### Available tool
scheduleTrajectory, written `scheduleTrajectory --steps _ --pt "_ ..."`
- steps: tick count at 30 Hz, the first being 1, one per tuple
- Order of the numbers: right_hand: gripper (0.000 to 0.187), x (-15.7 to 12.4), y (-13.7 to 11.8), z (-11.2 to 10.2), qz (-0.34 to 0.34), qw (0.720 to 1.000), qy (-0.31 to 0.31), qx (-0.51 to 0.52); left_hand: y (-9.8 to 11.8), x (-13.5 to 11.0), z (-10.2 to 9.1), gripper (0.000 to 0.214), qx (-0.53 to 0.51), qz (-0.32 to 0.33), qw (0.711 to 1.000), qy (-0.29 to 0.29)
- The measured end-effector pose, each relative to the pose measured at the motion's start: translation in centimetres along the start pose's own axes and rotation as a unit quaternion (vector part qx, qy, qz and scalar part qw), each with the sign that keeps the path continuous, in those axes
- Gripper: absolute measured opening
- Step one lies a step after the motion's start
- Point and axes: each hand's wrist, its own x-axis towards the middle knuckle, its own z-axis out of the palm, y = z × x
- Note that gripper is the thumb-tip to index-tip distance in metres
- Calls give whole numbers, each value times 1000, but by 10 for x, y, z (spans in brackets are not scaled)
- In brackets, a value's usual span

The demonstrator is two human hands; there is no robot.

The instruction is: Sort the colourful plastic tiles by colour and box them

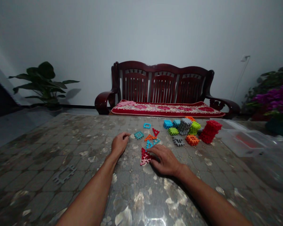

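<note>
At worktop (33, 171): 2 hands (119, 144) (165, 158). On worktop: 2 lime stacks (173, 131) (195, 127), 1 teal square (139, 135), 1 blue rectangular frame (143, 126), 1 loose grey frame (57, 179). Beyond worktop: 1 sofa (134, 65), 3 slatted back panels (135, 81) (163, 84) (190, 84).

You face a dark red wooden bench (164, 82) with 3 slatted back panels and 1 red floral seat cover (165, 108). Behind the bench rises a pale wall (141, 31); left of the bench, 1 leafy plant (46, 84); right of it, purple flowers (277, 99). Your patterned table (91, 131) stands before it in dim light.
</note>
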Motion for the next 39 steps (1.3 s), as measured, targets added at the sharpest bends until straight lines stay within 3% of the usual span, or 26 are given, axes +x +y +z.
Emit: scheduleTrajectory --steps 3,10,16,21,26,31,39 --pt "43 1 -4 0 -19 999 -25 11 1 -1 -1 28 -1 -4 1000 2" --pt "32 2 -16 -2 -36 995 -61 74 -1 -1 0 27 -1 -3 1000 3" --pt "27 -1 -11 -4 126 991 11 40 -1 -1 0 29 -6 -2 1000 -1" --pt "16 0 -11 -7 196 979 -13 -47 2 -2 -1 29 -7 -2 1000 0" --pt "11 4 -15 -5 193 979 -45 -42 2 -1 -1 28 -6 -9 1000 -1" --pt "16 2 -12 -4 178 983 -29 23 2 -2 -2 28 -3 -8 1000 -4" --pt "17 1 -13 -3 176 984 -17 9 3 -1 -2 28 -1 -9 1000 -4"
